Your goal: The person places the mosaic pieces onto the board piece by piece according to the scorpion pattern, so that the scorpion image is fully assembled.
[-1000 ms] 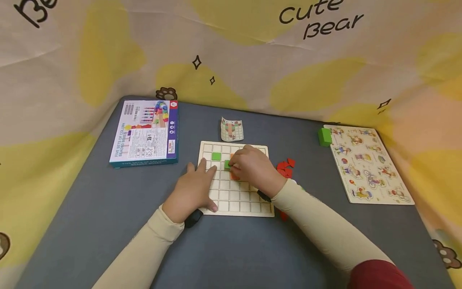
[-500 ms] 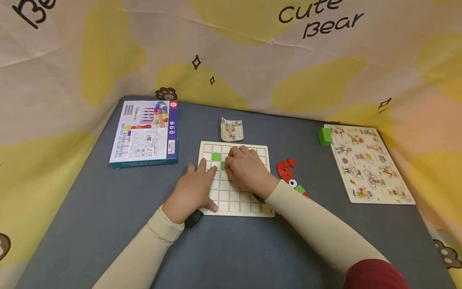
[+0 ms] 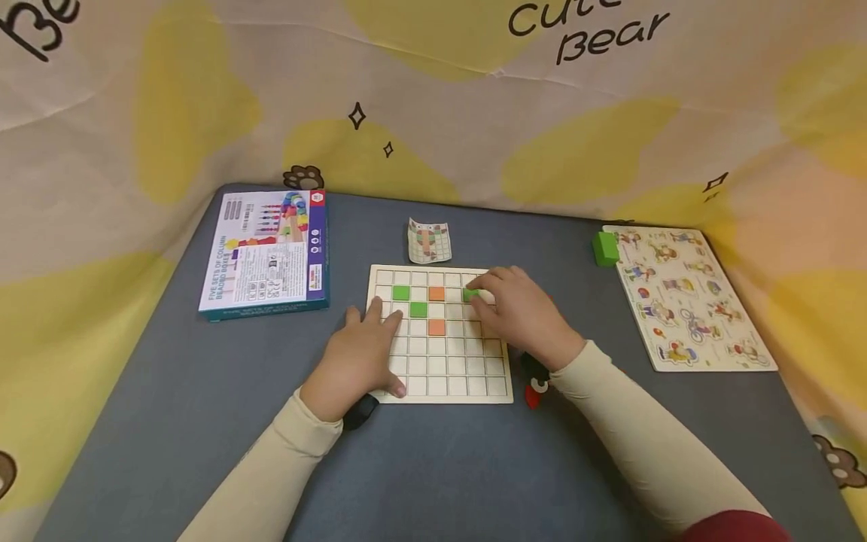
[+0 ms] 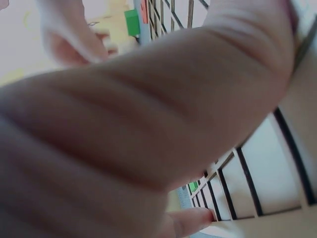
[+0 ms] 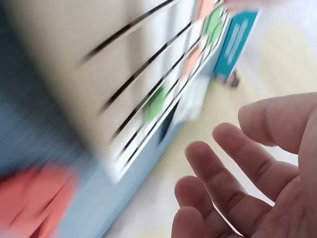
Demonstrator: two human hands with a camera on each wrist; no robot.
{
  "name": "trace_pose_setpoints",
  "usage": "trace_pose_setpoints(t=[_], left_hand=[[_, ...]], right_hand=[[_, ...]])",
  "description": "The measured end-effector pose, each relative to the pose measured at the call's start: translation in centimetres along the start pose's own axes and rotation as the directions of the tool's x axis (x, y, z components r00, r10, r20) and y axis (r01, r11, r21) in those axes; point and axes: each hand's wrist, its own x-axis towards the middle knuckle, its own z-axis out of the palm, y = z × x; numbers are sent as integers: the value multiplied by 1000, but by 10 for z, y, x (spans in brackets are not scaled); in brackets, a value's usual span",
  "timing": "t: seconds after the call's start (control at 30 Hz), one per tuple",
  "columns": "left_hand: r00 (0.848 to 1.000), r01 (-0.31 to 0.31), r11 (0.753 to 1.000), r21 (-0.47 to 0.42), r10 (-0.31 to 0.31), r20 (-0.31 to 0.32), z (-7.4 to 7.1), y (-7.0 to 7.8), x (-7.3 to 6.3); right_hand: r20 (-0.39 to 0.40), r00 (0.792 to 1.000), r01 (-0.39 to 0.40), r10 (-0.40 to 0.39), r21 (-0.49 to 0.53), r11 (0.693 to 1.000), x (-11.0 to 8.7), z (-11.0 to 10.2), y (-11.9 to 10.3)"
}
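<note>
A wooden grid board lies flat on the table, with square tiles in some of its cells. My left hand rests on the board's left side, fingers spread. Over the right side is my right hand, its fingertips by a green tile. In the right wrist view that green tile sits in a cell, and the right hand's fingers are loosely bent around nothing. Two more green tiles and two orange tiles occupy other cells.
A small patterned card lies behind the board. To the left is a boxed toy set; to the right, a picture puzzle board with a green block at its corner. Red pieces lie beside the grid board.
My right hand has moved from the board's middle to its right side, uncovering two orange tiles. It now hides most of the red pieces. The left hand stays in place.
</note>
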Motion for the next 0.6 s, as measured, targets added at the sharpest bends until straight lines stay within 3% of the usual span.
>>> trace_pose_setpoints(t=[0.17, 0.27, 0.4, 0.6], left_hand=[[1000, -11, 1000, 15, 11, -8, 0, -2, -1], [1000, -11, 1000, 21, 11, -8, -1, -3, -2], [1000, -7, 1000, 15, 7, -5, -2, -3, -3], [1000, -9, 1000, -2, 9, 2, 0, -2, -1]], right_hand=[[-27, 992, -124, 125, 42, 991, -51, -17, 39], [-18, 986, -164, 165, 38, 986, -79, -20, 52], [-54, 994, -100, 100, 7, 995, -105, -16, 57], [-89, 996, 5, -10, -58, 998, -127, -3, 55]])
